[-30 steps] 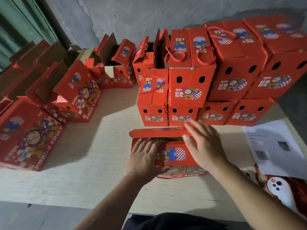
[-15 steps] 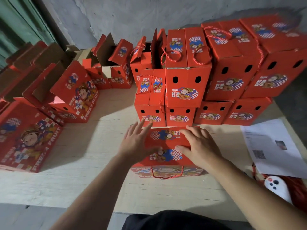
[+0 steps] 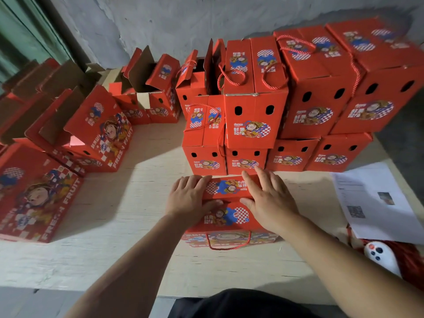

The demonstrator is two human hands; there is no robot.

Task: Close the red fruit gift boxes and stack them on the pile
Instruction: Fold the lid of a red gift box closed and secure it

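Observation:
A red fruit gift box (image 3: 229, 214) stands on the wooden table (image 3: 128, 214) just in front of me, both top flaps folded down, its rope handle hanging over the near side. My left hand (image 3: 190, 198) lies flat on the left part of the lid, fingers straight. My right hand (image 3: 268, 198) presses flat on the right part, fingers spread. Directly behind stands the pile of closed red boxes (image 3: 252, 115), two layers high. Open boxes (image 3: 146, 92) with raised flaps wait at the back left.
More open and flat red boxes (image 3: 34, 198) line the table's left side. White paper sheets (image 3: 376, 203) lie at the right, with a white controller (image 3: 378, 255) on red cloth below them. A grey wall runs behind the pile.
The far flap came down onto the box top. Both hands slid forward and now press flat on the closed lid.

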